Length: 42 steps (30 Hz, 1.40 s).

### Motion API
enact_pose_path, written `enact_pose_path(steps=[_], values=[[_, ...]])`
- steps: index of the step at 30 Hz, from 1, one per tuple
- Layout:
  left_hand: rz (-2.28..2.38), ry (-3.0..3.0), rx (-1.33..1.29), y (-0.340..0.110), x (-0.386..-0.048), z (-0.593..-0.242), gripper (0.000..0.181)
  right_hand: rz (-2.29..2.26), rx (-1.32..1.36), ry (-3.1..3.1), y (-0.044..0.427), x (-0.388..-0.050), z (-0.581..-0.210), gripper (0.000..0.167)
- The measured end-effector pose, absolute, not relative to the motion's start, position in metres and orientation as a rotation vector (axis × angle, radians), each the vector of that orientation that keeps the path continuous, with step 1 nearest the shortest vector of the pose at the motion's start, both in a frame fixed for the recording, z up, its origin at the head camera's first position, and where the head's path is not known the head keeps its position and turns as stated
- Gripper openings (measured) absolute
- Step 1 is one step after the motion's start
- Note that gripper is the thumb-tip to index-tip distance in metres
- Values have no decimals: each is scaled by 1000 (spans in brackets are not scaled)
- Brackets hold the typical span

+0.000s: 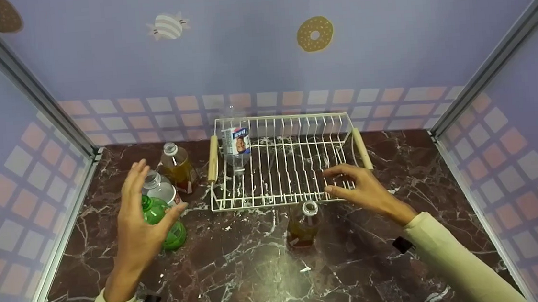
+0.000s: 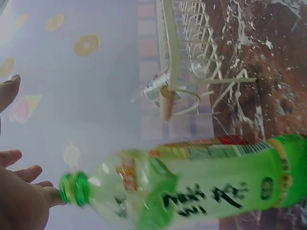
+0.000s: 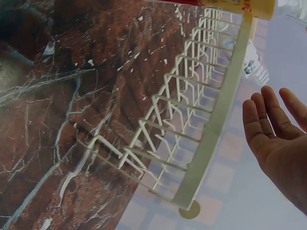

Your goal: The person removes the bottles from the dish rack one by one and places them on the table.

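Note:
My left hand (image 1: 136, 228) is held up beside a green bottle (image 1: 176, 235), with its fingers extended and the thumb spread away. The left wrist view shows that green bottle (image 2: 211, 187) close up, black writing on its label, near the left hand (image 2: 21, 199). My right hand (image 1: 366, 191), thumb and fingers apart, hovers over the front right of a white wire rack (image 1: 282, 199) and holds nothing. Left of that hand, a bottle of amber liquid (image 1: 302, 230) stands uncapped before the rack. A clear labelled bottle (image 1: 238, 151) is in the rack's left end.
Behind the green bottle stand a clear bottle (image 1: 159, 191) and another amber-filled bottle (image 1: 179, 170). Wooden handles (image 1: 213, 159) flank the rack. White bits lie scattered over the dark marbled tabletop (image 1: 240, 278). Patterned panels (image 1: 261, 51) enclose the back and both sides.

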<state>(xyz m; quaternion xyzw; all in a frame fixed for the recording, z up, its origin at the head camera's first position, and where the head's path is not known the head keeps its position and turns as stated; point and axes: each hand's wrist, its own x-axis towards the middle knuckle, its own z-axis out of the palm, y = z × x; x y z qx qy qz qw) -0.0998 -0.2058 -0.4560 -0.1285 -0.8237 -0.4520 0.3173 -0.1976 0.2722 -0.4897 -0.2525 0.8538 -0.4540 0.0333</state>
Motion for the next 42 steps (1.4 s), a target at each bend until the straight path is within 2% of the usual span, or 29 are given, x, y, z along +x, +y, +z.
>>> enact_pose_path(steps=[14, 33, 42], values=[[-1177, -2272, -507, -163, -120, -460, 103, -1428, -604, 2589, 283, -207, -499, 45], [-1288, -2541, -502, -134, -139, -507, 104, -1430, -613, 2617, 281, -224, -513, 49], [-1301, -2705, -420, -134, -153, -524, 112, -1401, -593, 2622, 275, -227, -514, 52]])
